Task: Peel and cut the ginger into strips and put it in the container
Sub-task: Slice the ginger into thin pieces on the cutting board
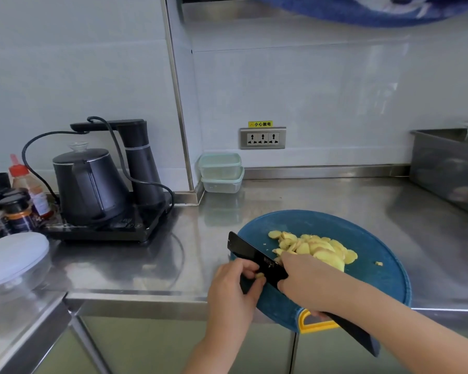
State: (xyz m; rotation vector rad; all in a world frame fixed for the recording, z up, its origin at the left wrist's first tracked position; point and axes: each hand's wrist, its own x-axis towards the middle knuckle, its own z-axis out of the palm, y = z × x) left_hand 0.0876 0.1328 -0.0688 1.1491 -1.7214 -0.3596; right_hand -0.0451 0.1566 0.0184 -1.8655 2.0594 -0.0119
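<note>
Left hand (pixel 233 290) seemingly pinches a ginger bit (pixel 260 275) against the knife (pixel 254 256) the right hand (pixel 305 282) grips.

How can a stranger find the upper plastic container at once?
Start at the triple wall socket under the yellow label. Down and left of it, in the corner of the steel counter, two clear lidded boxes are stacked. The upper container rests on the lower container, and its pale green lid is uncovered.

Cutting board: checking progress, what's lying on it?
A pile of peeled ginger slices, one stray bit to their right, and the black knife. The right hand hides the pile's near edge.
</note>
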